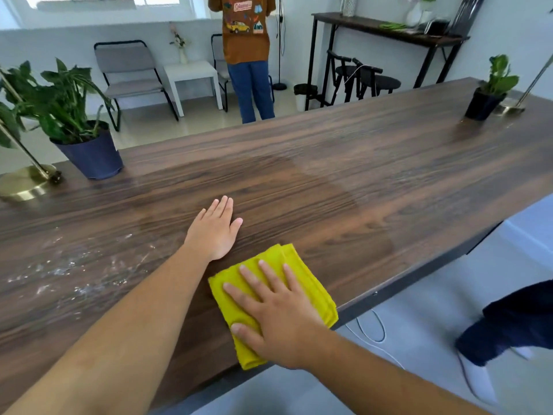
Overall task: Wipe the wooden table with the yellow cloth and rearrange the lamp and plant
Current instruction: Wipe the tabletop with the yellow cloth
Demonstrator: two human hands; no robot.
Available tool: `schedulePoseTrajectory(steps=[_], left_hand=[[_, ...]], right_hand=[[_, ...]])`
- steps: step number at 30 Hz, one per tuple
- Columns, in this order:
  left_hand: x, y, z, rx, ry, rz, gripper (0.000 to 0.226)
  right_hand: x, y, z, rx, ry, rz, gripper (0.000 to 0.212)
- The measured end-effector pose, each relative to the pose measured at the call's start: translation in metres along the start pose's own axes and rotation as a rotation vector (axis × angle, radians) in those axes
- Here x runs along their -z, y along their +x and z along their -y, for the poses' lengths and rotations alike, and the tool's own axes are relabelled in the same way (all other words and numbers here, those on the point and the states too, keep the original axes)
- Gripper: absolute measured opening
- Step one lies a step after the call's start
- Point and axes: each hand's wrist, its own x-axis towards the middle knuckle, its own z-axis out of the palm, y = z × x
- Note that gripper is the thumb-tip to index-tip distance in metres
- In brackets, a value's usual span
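Note:
A folded yellow cloth [302,271] lies near the front edge of the long wooden table [359,163]. My right hand [278,319] presses flat on top of it, fingers spread. My left hand [215,232] rests flat and open on the bare wood just beyond the cloth. At the left end stand a leafy plant in a dark blue pot [89,154] and the brass base of a lamp [24,181]. At the far right end stand a smaller plant in a black pot [486,100] and a second brass lamp base [511,109].
White powdery smears [74,271] mark the table at the left. A person in a brown shirt [245,40] stands beyond the far edge. Chairs, a white side table, stools and a dark console table line the room. My leg and shoe [490,345] are at the lower right.

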Motion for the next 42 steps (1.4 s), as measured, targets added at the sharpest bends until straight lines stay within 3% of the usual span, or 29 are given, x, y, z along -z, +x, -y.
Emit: schedulePoseTrajectory(steps=[2,4,7,10,13,15,17,21,23,26,30,34,36,38,42], left_hand=[[0.0,0.0,0.0,0.007,0.001,-0.002,0.061],[0.001,0.0,0.0,0.006,0.0,0.007,0.061],[0.0,0.0,0.001,0.004,-0.005,0.009,0.061],[0.0,-0.002,0.001,0.004,-0.056,-0.031,0.062],[0.004,-0.009,0.004,0.034,-0.15,-0.132,0.065],[0.008,-0.017,0.014,0.068,-0.18,-0.166,0.066],[0.014,-0.027,0.031,0.107,-0.174,-0.173,0.067],[0.021,-0.057,0.082,0.267,-0.152,-0.165,0.067],[0.022,-0.072,0.105,0.338,-0.156,-0.145,0.068],[0.026,-0.104,0.142,0.464,-0.127,-0.141,0.069],[0.025,-0.155,0.181,0.61,-0.098,-0.143,0.069],[0.02,-0.198,0.205,0.737,-0.097,-0.166,0.07],[0.015,-0.216,0.212,0.799,-0.106,-0.157,0.069],[0.009,-0.23,0.217,0.843,-0.133,-0.14,0.069],[0.002,-0.235,0.218,0.847,-0.13,-0.143,0.069]], right_hand=[[0.001,-0.002,-0.004,0.062,0.029,-0.006,0.065],[0.0,-0.006,-0.038,0.012,0.04,-0.042,0.071],[0.001,-0.022,-0.115,-0.221,-0.021,-0.1,0.09],[0.01,-0.039,-0.173,-0.468,-0.003,-0.056,0.081],[0.012,-0.033,-0.168,-0.558,0.011,-0.029,0.068],[0.01,-0.017,-0.129,-0.48,-0.012,-0.044,0.075],[0.005,0.0,-0.069,-0.269,-0.017,-0.043,0.081],[-0.006,0.017,0.044,0.242,0.012,0.011,0.07],[-0.01,0.018,0.056,0.355,0.021,0.017,0.065],[-0.01,0.029,0.038,0.379,0.056,-0.031,0.073],[-0.001,0.066,-0.003,0.163,0.0,-0.054,0.088],[0.009,0.106,-0.014,0.004,-0.028,-0.015,0.063],[0.01,0.121,0.003,-0.022,-0.02,-0.006,0.062],[0.006,0.128,0.041,0.071,-0.035,0.003,0.066],[-0.012,0.102,0.133,0.455,-0.053,0.011,0.077]])
